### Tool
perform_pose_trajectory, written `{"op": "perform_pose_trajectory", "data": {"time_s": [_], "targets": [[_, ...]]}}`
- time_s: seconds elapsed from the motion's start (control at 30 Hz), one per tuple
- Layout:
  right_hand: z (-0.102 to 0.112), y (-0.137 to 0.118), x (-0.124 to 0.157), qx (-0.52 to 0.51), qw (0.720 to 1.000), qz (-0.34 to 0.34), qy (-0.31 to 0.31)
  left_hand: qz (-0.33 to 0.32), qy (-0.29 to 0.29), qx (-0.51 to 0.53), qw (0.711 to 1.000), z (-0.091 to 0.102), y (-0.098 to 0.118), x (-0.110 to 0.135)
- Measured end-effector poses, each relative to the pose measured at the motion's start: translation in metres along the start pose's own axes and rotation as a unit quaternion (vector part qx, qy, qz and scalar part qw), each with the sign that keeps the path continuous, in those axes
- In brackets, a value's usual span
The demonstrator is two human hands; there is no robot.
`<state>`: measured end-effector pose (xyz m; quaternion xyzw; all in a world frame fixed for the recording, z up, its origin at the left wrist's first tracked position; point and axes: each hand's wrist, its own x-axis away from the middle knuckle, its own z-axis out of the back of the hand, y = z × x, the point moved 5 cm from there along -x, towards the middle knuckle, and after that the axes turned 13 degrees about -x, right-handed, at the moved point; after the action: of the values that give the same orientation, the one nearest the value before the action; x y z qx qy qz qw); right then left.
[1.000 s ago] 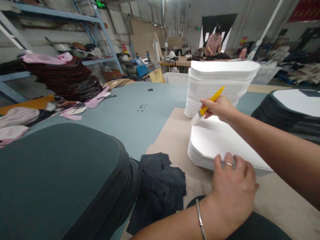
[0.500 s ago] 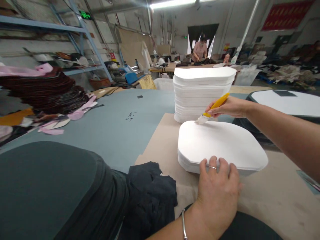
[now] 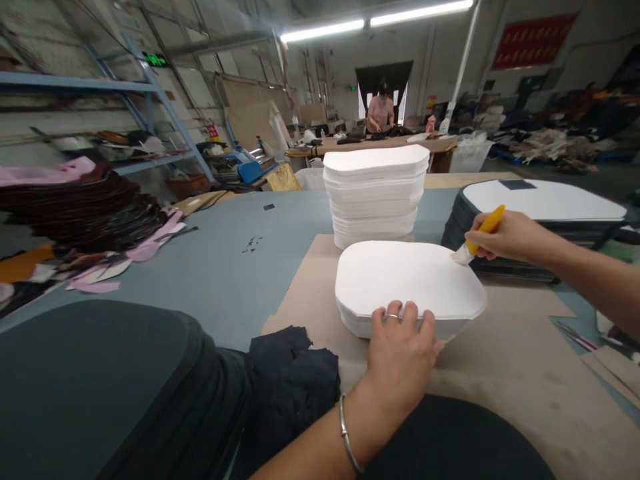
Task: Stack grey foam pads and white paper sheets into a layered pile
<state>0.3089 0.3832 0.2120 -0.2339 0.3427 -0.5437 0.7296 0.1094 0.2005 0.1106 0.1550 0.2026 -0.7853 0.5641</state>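
Note:
A low stack of rounded white sheets [image 3: 405, 277] lies in front of me on brown board. My left hand [image 3: 403, 347] holds its near edge, fingertips over the top sheet and the thumb hidden from view. In my right hand [image 3: 500, 237] is a paintbrush [image 3: 485, 229] with a yellow handle, gripped between thumb and fingers. Its pale bristles touch the top sheet at the far right edge. Just behind stands a taller stack of white sheets [image 3: 375, 193]. Below my left wrist lies a dark rounded piece [image 3: 465, 440].
Dark rounded pieces [image 3: 95, 373] are piled at the near left, beside crumpled dark cloth [image 3: 295, 367]. To the right sits a dark stack topped with a white sheet [image 3: 560, 199]. Scissors [image 3: 575, 337] lie at the right. A person [image 3: 381, 112] works at a far table.
The brush in my right hand has moved from the far left edge of the top sheet to its far right edge. My left hand stays on the near edge. The view has shifted slightly.

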Motion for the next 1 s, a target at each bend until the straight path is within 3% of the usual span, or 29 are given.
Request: {"op": "perform_pose_trajectory", "data": {"time_s": [0.13,0.27,0.3,0.37,0.47,0.57,0.63,0.7,0.8,0.9,1.0], "targets": [[-0.002,-0.012,0.058,0.073,0.997,-0.01,0.016,-0.015,-0.047,0.001,0.999,0.007,-0.002,-0.005],[-0.01,-0.036,0.098,0.081,0.997,0.007,-0.012,0.019,-0.155,0.15,0.976,0.018,-0.038,-0.04],[-0.016,-0.046,0.103,0.062,0.997,0.022,-0.028,0.039,-0.203,0.231,0.951,0.017,-0.052,-0.052],[-0.036,-0.069,0.107,-0.011,0.995,0.07,-0.076,0.05,-0.249,0.282,0.925,0.015,-0.079,-0.077],[-0.08,-0.108,0.104,-0.144,0.963,0.151,-0.167,0.08,-0.329,0.367,0.866,0.002,-0.11,-0.101],[-0.117,-0.127,0.096,-0.215,0.93,0.177,-0.239,0.102,-0.371,0.425,0.82,-0.009,-0.118,-0.106],[-0.122,-0.12,0.09,-0.223,0.926,0.164,-0.259,0.097,-0.376,0.432,0.814,-0.01,-0.116,-0.104],[-0.107,-0.097,0.087,-0.213,0.929,0.133,-0.272,0.09,-0.373,0.427,0.819,-0.008,-0.111,-0.102],[-0.06,-0.042,0.09,-0.181,0.947,0.042,-0.262,0.034,-0.339,0.32,0.884,-0.001,-0.101,-0.103],[0.0,0.007,0.095,-0.136,0.98,-0.001,-0.143,-0.034,-0.293,0.198,0.935,0.006,-0.085,-0.106],[0.032,0.025,0.094,-0.107,0.992,0.0,-0.072,-0.061,-0.281,0.135,0.948,0.008,-0.071,-0.105]]}}
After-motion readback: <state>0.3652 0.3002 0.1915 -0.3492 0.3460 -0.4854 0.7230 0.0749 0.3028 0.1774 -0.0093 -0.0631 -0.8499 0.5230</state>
